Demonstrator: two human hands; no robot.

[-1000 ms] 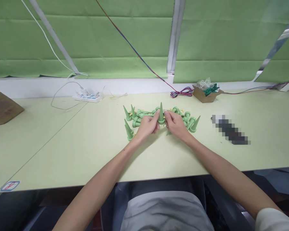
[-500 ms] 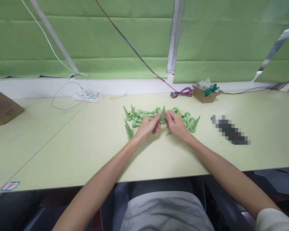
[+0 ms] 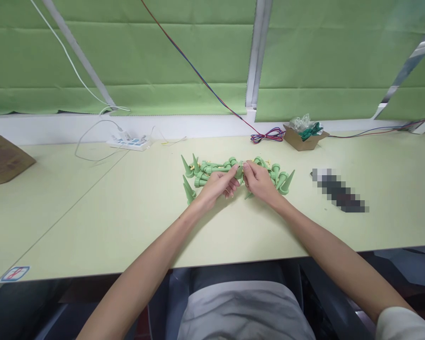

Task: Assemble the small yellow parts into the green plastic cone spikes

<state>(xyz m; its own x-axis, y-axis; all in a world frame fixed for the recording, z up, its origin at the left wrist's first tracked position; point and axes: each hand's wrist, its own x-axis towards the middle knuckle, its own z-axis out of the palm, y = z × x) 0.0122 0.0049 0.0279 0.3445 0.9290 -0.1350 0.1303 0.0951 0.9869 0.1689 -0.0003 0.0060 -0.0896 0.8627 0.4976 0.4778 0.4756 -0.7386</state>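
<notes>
Two bare hands meet above the middle of the bench (image 3: 127, 226), with one small green piece (image 3: 239, 172) between them. The fingers of the left hand (image 3: 217, 185) pinch this piece, the thumb on top and the other fingers curled underneath. The fingers of the right hand (image 3: 258, 180) are pressed together right at the other side of the piece; what exactly they pinch is too small and too covered to tell.

Around and behind the hands lies a loose spread of green plastic parts (image 3: 212, 168), many on their sides, with small yellow bits (image 3: 268, 163) among them. Several pointed cones (image 3: 186, 166) stand at the left end, and another leans at the right end.

Farther right lies a dark, blurred-out object (image 3: 340, 191). Behind the parts, toward the wall, sit a coil of red and blue wire (image 3: 268, 136) and, just beside it, an open cardboard box (image 3: 302, 141) holding clear plastic and something dark green. At the back left is a white power strip (image 3: 131, 143) with a cable, and at the far left edge a brown paper bag (image 3: 7, 159). Green blinds (image 3: 163, 56) hang behind the bench.
</notes>
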